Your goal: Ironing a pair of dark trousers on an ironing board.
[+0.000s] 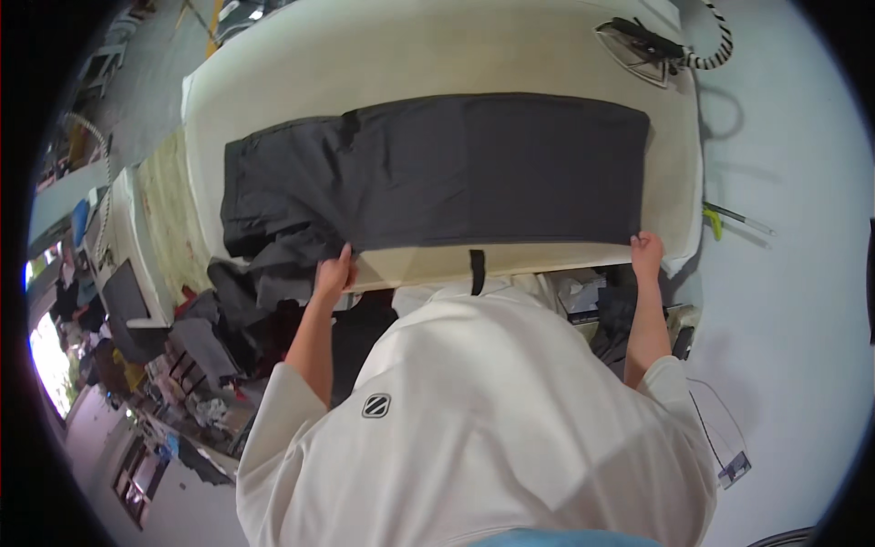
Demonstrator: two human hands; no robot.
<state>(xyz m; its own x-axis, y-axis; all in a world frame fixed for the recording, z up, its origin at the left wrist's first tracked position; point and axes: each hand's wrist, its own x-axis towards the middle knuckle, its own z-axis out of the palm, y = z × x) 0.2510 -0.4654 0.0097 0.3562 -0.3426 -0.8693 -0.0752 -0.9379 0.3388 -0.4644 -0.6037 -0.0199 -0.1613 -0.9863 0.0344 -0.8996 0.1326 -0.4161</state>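
A pair of dark grey trousers [547, 169] lies across the pale padded ironing table [410, 59], its leg spread fairly flat with the hem end to the right. My right hand [646, 253] pinches the near corner of that hem. Toward the left, my left hand [337, 272] grips the near edge, where the cloth bunches up and hangs over the table's front edge; the index finger points up along the fabric. The waist end at the far left is wrinkled. An iron [643, 47] rests at the table's back right corner, away from both hands.
From the iron runs a striped black-and-white hose [723, 41]. A pale wall [784, 273] stands close on the right. Left of me, a second padded table [164, 228] and heaps of cloth [205, 351] crowd the room. Papers [580, 294] sit under the table's front edge.
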